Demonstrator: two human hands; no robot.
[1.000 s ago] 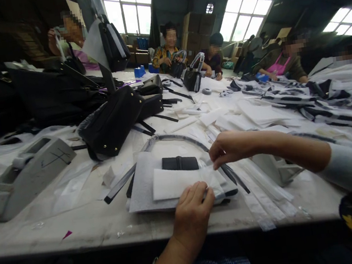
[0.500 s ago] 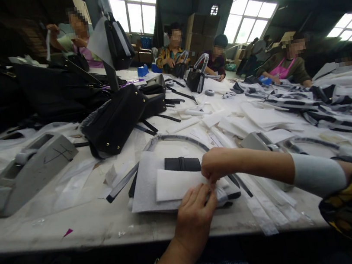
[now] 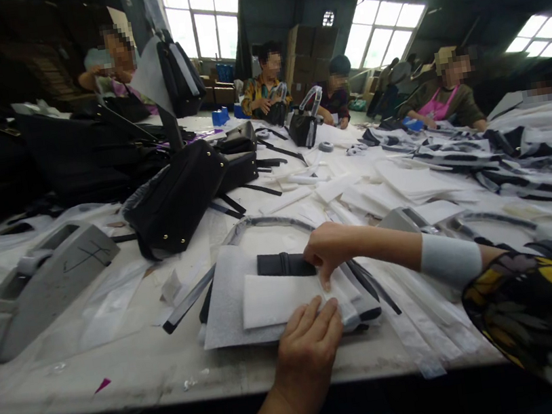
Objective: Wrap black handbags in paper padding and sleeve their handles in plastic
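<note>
A handbag [image 3: 371, 313] lies flat in front of me, mostly hidden under a sheet of white tissue paper [image 3: 221, 308] and a folded white pad [image 3: 271, 298]. Its black belt-like flap [image 3: 272, 264] shows above the pad, and its wrapped handle [image 3: 278, 220] arches behind. With fingers stretched flat, my left hand [image 3: 309, 349] lies across the pad's lower right part. My right hand [image 3: 332, 251] is at the flap's right end, fingers curled and thumb pressing down on the white wrapping. Whatever the curled fingers may hold is hidden.
Grey tape dispensers stand at left [image 3: 78, 259] and behind my right arm [image 3: 401, 218]. A black handbag [image 3: 177, 197] lies beyond the left dispenser. White sheets [image 3: 416, 180] and wrapped straps [image 3: 475, 162] cover the right side. Several co-workers sit across the table [image 3: 141, 383].
My hands have come apart from a pinch together. My left fingers have straightened flat on the pad; my right thumb now points down onto the wrapping. The view has shifted slightly.
</note>
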